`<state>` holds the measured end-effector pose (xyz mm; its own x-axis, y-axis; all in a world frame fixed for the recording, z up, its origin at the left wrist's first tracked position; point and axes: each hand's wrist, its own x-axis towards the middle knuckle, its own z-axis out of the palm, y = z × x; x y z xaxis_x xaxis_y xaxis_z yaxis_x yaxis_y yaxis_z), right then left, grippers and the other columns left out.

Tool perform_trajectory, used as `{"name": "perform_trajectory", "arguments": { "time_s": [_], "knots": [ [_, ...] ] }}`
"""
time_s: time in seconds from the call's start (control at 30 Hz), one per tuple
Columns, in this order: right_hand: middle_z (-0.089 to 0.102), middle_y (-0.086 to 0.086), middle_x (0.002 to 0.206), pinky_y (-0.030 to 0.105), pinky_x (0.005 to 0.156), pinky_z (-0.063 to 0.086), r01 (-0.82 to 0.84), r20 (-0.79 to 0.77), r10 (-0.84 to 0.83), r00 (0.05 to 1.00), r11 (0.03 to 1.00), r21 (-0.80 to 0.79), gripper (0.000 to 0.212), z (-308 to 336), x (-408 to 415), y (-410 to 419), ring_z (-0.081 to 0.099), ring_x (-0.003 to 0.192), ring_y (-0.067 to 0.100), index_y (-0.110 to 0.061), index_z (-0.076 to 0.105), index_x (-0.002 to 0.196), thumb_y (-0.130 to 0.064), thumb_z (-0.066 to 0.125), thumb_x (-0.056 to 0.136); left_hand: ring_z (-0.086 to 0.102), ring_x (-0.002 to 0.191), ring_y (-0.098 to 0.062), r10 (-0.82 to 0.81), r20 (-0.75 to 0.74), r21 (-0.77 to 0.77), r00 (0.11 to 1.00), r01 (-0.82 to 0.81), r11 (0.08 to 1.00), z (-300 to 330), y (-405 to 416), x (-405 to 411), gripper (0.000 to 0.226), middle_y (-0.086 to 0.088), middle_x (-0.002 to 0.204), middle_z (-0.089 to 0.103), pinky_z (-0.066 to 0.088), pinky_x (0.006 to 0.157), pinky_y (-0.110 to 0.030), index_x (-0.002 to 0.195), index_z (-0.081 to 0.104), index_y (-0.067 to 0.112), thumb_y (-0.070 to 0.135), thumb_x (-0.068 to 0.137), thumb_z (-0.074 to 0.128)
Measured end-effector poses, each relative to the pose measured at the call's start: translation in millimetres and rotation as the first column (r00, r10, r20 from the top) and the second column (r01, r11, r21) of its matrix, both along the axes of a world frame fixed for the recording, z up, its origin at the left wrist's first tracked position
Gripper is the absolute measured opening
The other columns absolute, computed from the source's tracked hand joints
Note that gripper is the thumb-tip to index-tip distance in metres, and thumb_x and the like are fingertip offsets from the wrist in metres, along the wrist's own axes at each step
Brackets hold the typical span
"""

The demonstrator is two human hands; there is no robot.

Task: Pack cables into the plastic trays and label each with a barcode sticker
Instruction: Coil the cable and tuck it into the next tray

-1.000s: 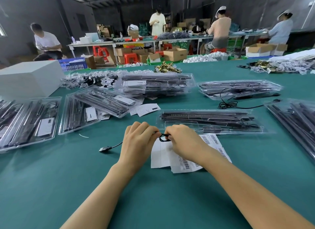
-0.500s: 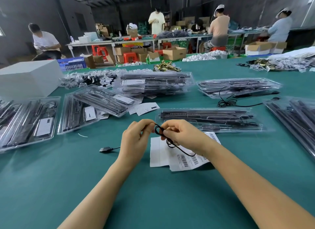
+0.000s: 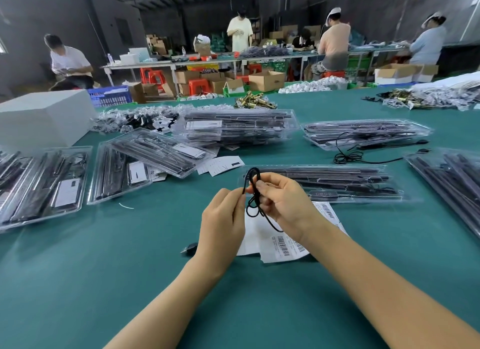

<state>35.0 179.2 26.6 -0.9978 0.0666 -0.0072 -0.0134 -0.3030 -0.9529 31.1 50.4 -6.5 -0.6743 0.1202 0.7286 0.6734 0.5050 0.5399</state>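
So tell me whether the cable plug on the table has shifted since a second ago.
Yes. The plug has slid right along the green table, toward the barcode stickers, and now lies against the left hand.

Barcodes on sticker sheets [image 3: 283, 247], digits seemingly illegible

Plenty of bare green table [image 3: 130, 283] on the near side, so hands can slide in from the front no problem. Straight ahead an open plastic tray [image 3: 337, 185] blocks the way, with barcode sticker sheets [image 3: 283, 247] lying just in front of it. Left is crowded with filled trays [image 3: 44, 185] and a white box [image 3: 44, 117]; right edge has another tray stack [image 3: 452, 185] and a loose cable [image 3: 363, 156].
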Motion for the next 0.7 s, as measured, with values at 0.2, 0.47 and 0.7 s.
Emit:
{"name": "perform_trajectory", "arguments": {
  "time_s": [0.2,0.47,0.7],
  "knots": [
    [0.069,-0.002,0.071,0.014,0.051,0.039,0.083,-0.035,-0.084,0.996,0.996,-0.029,0.015,-3,3,-8,0.039,0.051,0.005,-0.003,0.063,0.1,0.0,0.049,0.097,0.054,0.066,-0.026,0.061,-0.004,-0.083,0.998,-0.062,0.995,-2,5,3,0.021,-0.014,0.081,0.059,0.041,0.061,-0.027,0.107,0.066,-0.009,-0.004,0.09,0.053],
    [0.046,0.0,0.063,0.014,0.056,0.043,0.051,-0.055,-0.056,0.997,0.996,-0.074,0.016,-8,2,-13,0.043,0.053,0.005,-0.008,0.066,0.095,-0.003,0.051,0.096,0.04,0.059,-0.023,0.051,0.097,-0.048,0.994,-0.047,0.998,-4,12,8,0.023,-0.004,0.066,0.045,0.029,0.055,-0.027,0.073,0.052,0.0,0.004,0.095,0.047],
    [0.057,0.007,0.089,0.019,0.071,0.05,0.151,-0.233,-0.064,0.97,0.911,0.383,0.017,-12,9,-20,0.053,0.067,0.005,-0.009,0.068,0.101,-0.006,0.052,0.096,0.042,0.058,-0.031,0.098,0.122,-0.053,0.988,-0.092,0.994,-7,9,6,0.022,-0.012,0.068,0.048,0.034,0.054,-0.038,0.071,0.054,-0.004,0.0,0.092,0.047]
  ]
}}
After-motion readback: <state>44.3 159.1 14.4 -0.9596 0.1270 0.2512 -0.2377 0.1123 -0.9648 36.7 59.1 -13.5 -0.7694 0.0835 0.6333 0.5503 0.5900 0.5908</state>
